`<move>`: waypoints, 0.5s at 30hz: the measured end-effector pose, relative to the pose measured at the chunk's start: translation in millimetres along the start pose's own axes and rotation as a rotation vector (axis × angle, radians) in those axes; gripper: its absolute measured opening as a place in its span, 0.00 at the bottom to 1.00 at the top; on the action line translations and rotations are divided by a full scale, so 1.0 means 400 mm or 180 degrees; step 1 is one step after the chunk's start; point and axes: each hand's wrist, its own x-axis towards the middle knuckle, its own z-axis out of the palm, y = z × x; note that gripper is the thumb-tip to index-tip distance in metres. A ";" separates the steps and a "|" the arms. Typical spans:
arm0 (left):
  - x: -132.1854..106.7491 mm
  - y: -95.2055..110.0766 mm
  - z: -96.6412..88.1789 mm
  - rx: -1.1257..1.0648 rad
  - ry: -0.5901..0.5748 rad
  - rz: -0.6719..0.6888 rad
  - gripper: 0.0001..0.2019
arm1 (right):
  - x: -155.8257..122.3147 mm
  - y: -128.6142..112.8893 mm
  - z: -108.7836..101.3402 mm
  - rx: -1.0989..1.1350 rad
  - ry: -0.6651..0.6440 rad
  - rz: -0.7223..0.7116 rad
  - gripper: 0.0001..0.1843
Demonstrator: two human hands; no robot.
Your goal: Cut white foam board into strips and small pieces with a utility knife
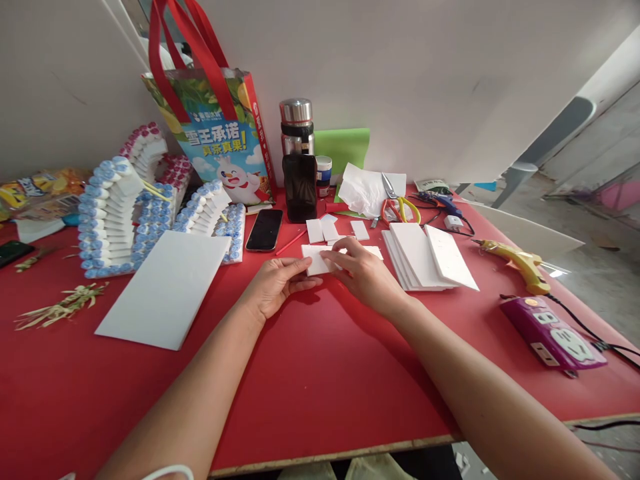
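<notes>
Between both hands, just over the red table, is a flat white foam board piece [315,253]. My left hand [280,283] grips its left end, thumb on top and fingers below. My right hand [367,277] has bent fingers closed on its right part, hiding some of it. Just behind lie small white rectangles [315,231] and another small rectangle [359,230]. A stack of white boards [417,257] lies right of my right hand. A red pen [291,242] and a black phone [265,230] lie beyond my left hand.
A large white board [165,287] and blue-white folded structures [113,220] are on the left. Scissors [395,200], a steel flask [297,127] and a shopping bag [220,140] stand or lie behind. A yellow glue gun [523,263] and purple power strip [553,333] lie right, with cords.
</notes>
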 end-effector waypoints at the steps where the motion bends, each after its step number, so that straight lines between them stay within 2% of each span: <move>1: 0.000 0.000 0.002 0.0049 0.0028 0.0004 0.07 | 0.000 0.000 0.001 0.0032 -0.0020 0.0026 0.15; 5: 0.001 -0.002 0.006 0.0124 0.0266 0.0028 0.06 | 0.003 -0.009 -0.006 0.0185 0.0079 0.0229 0.18; 7: 0.003 -0.001 0.003 -0.0027 0.0442 0.0057 0.06 | 0.007 -0.019 -0.015 0.0335 0.0355 0.0403 0.18; 10: 0.002 0.010 0.000 -0.0449 0.0675 0.0061 0.05 | 0.014 -0.038 -0.023 0.0722 0.0791 0.0804 0.11; 12: -0.001 0.020 0.001 -0.0768 0.0724 -0.0043 0.06 | 0.017 -0.049 -0.019 0.1223 0.0720 0.1226 0.15; 15: -0.007 0.031 0.008 -0.1154 0.0653 -0.0331 0.07 | 0.021 -0.059 -0.001 0.2325 0.0354 0.1745 0.22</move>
